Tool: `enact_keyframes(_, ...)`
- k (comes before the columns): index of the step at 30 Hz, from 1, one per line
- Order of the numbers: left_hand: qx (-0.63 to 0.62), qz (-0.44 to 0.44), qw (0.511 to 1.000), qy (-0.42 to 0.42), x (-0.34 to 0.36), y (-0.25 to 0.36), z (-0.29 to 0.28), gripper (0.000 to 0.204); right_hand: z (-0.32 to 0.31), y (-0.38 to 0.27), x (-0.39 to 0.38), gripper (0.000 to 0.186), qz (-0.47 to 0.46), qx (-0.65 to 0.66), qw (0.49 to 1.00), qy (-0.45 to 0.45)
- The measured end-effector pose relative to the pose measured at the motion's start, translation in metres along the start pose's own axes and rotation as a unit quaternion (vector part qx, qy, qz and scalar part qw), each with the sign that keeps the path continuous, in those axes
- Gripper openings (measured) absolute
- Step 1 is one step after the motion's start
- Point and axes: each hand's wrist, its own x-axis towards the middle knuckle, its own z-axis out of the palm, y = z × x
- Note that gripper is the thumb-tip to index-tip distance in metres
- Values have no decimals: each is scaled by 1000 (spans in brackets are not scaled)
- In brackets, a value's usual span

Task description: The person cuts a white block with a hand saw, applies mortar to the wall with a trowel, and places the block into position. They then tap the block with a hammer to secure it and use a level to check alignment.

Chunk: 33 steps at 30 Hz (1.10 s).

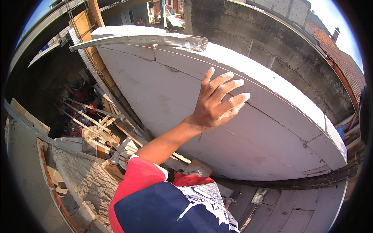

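Note:
My left hand point(215, 99) is raised in front of a wall of pale lightweight blocks point(155, 87), back of the hand towards me. Its fingers are spread and bent slightly, and nothing shows in them. Whether the fingertips touch the wall I cannot tell. Along the upper face of the wall, just above the fingers, runs a thin string line point(186, 55). A shiny metal channel point(143, 39) lies across the wall's top at the far left, its right end beyond my fingertips. My right hand is out of view.
Upright timber formwork point(82, 25) with steel bars stands at the wall's left end. Lower left, loose wooden sticks point(87, 116) and boards lie over a dark, cluttered drop. A weathered grey wall point(233, 27) rises behind. Grey planks or panels point(279, 209) lie below right.

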Motion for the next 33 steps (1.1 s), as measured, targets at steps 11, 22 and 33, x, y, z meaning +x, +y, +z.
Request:
enact_keyframes(11, 67, -85, 994, 12, -13, -18, -36, 39, -1, -44, 36, 34, -36, -22, 998, -50)
enact_keyframes(22, 63, -169, 984, 14, -28, -19, -55, 42, -7, -41, 38, 33, -39, -15, 998, -54)
enact_keyframes(33, -237, -303, 916, -118, -82, 66, -10, 27, -62, -49, -22, 36, -102, 79, 988, 88)
